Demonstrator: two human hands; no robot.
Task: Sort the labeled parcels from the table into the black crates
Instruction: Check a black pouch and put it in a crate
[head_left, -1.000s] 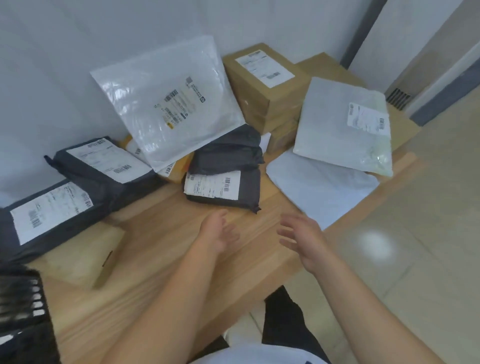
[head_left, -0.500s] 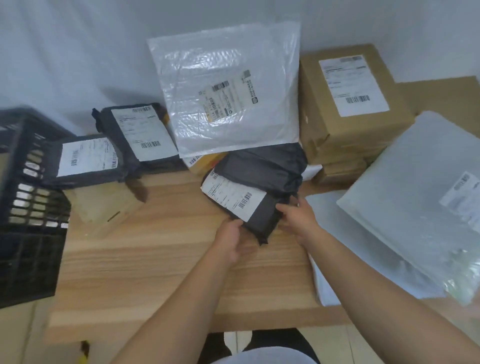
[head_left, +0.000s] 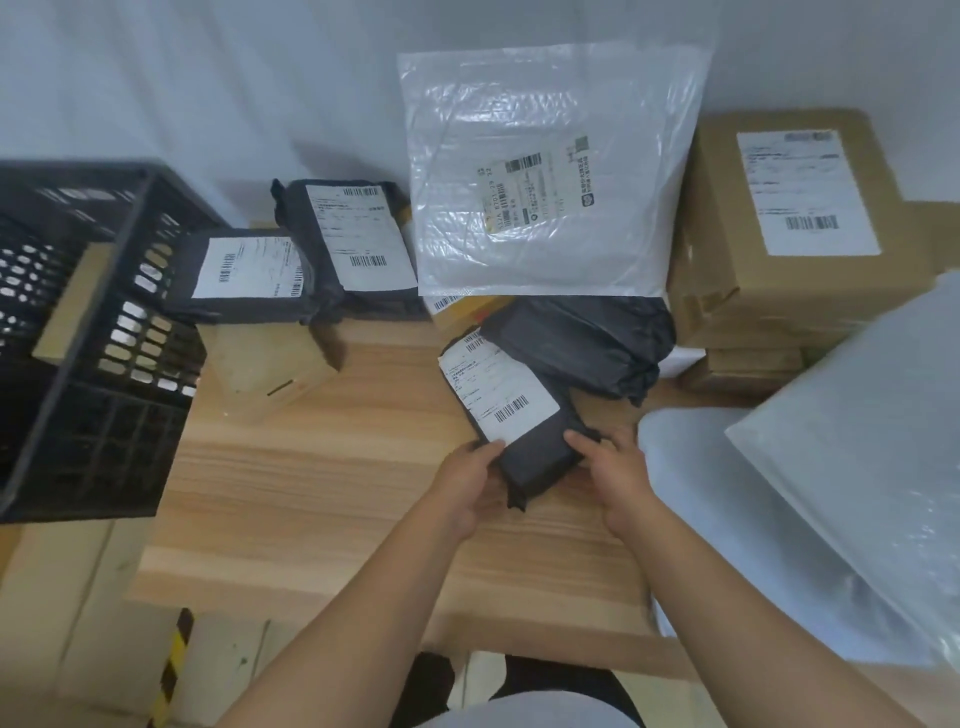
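The left hand (head_left: 470, 480) has its thumb pressed on the near corner of the white label (head_left: 498, 397). Its other fingers curl under the parcel (head_left: 540, 460), so most of them are hidden. The right hand (head_left: 618, 467) curls its fingers over the other near edge. Both hands pinch the same end of the parcel, with the palms facing each other.

That could be a problem. The parcel is a soft black bag, and nobody is holding the far end. If it goes up like this, the far end may flop down and the bag may slip out. The label looks smooth, so the thumb could slide on it too.

The far end also touches another black bag (head_left: 582, 343). A quick pull might drag that bag along.

I cannot tell if the parcel is off the table (head_left: 322, 493) yet.

Both wrists look nearly straight. The bare arms come up from the bottom of the view and lean in toward each other.

The crate (head_left: 145, 332) is well off to the left. A wood box (head_left: 270, 374) sits between it and the parcel, so a low swing could bump it.
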